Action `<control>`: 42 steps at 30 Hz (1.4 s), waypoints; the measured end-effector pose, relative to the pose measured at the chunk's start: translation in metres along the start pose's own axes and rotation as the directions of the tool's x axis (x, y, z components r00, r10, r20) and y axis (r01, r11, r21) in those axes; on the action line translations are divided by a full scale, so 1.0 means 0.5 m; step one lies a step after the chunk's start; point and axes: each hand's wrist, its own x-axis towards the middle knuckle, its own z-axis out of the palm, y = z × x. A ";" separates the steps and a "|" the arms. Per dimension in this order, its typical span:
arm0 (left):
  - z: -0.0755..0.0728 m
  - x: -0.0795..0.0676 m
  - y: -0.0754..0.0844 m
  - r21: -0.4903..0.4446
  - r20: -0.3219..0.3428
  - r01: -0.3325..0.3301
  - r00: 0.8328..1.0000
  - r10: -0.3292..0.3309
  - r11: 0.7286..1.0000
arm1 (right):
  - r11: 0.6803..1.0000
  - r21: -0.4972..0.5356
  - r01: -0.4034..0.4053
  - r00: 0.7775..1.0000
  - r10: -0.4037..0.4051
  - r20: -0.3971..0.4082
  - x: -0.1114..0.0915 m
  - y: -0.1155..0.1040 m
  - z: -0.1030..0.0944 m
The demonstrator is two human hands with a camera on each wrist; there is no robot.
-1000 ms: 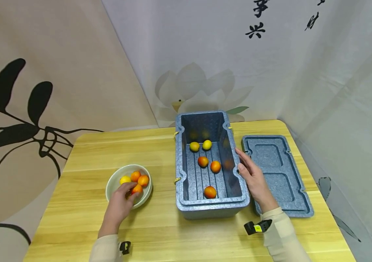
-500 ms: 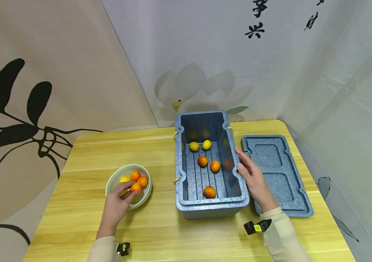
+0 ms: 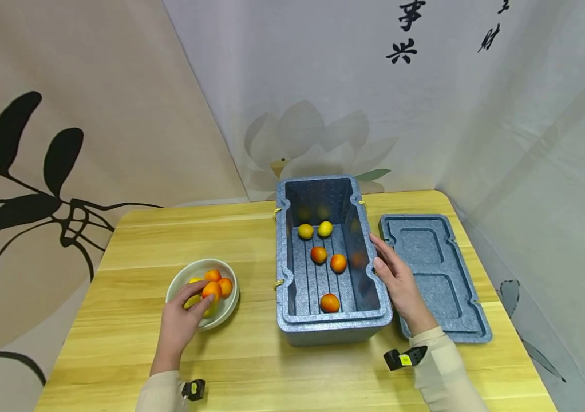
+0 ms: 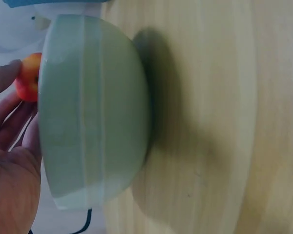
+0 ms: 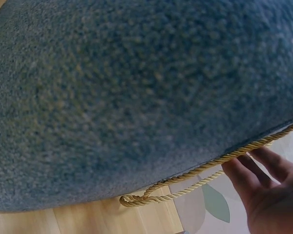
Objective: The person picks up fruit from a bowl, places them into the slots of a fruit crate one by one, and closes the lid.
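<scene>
My left hand pinches a small orange-red fruit between thumb and fingers, over the pale green bowl. In the left wrist view that fruit shows at the rim, with a dark dimple. More orange fruits and yellow ones lie in the bowl, partly hidden by the hand. My right hand rests against the right side of the grey-blue speckled box, fingers extended. In the right wrist view its fingertips are at the twisted gold rope along the box wall.
Inside the box lie two yellow fruits at the far end and several orange-red fruits nearer. A matching lid lies to the right on the wooden table. Printed cloth hangs behind the table.
My left hand has drawn slightly left and upward with the orange-red fruit in its pinch, uncovering yellow fruit beneath. The right hand stays against the box.
</scene>
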 end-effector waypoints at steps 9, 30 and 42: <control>-0.001 0.002 0.022 -0.156 -0.119 -0.032 0.993 0.014 0.987 | 1.000 -0.010 -0.011 1.000 0.011 0.008 0.004 -0.002 0.002; 0.009 0.050 0.149 -0.265 -0.073 -0.142 0.989 0.127 0.954 | 0.998 -0.052 -0.027 1.000 0.027 -0.010 -0.003 -0.001 -0.005; 0.034 0.085 0.182 -0.258 -0.046 -0.193 0.981 0.187 0.947 | 0.998 -0.051 -0.023 1.000 0.022 -0.019 -0.002 -0.006 0.000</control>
